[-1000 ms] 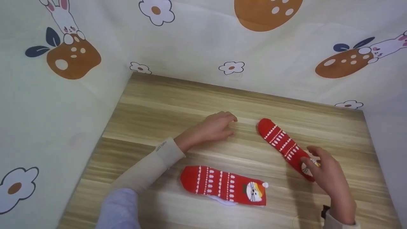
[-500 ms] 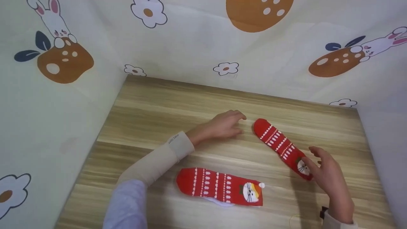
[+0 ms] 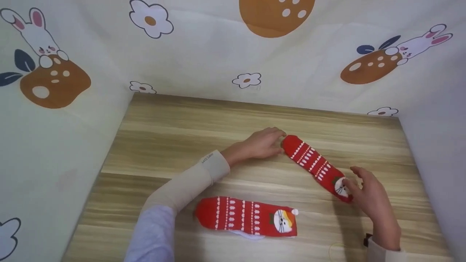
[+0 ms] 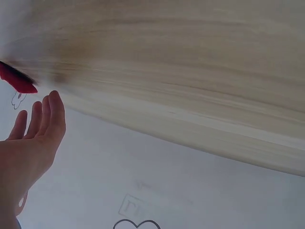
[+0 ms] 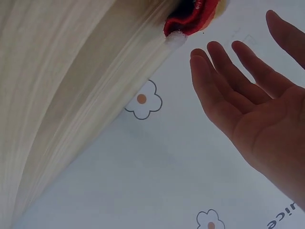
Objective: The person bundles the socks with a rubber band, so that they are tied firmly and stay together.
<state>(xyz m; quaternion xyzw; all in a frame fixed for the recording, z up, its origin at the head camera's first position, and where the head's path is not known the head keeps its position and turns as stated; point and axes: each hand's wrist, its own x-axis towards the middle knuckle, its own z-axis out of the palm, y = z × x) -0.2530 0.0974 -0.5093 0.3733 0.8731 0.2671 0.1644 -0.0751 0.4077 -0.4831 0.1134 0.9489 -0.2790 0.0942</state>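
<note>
Red sock (image 3: 315,165) lies slantwise on the surface between the two hands, toe end just beside the left hand (image 3: 262,143), cuff end with a cat face (image 3: 341,187) under the right hand's (image 3: 369,198) thumb side in the head view. White bands of small patterns run across it. Left hand: fingers loosely extended, slightly bent, nothing held; tips right by the toe, can't tell if touching. Right hand: thumb and fingers spread apart, palm facing the cuff, nothing held; its wrist view shows the fingertips near the cuff, contact unclear. Second red sock (image 3: 245,217) lies flat, nearer the person than the left hand and left of the right forearm, toe pointing left; same bands, cat face at its cuff, white pompom (image 3: 295,211) on the corner. Pale piece (image 3: 251,236) sticks out from under its near edge. Thin yellow loop (image 3: 336,244) lies near the right wrist, on its left. Beige cuff (image 3: 189,182) covers the left forearm, lavender sleeve (image 3: 154,229) behind it. Wood-grain surface (image 3: 182,120) runs under everything; beyond the hands stands a pale wall (image 3: 196,65) printed with flowers, rabbits and orange fruit.
</note>
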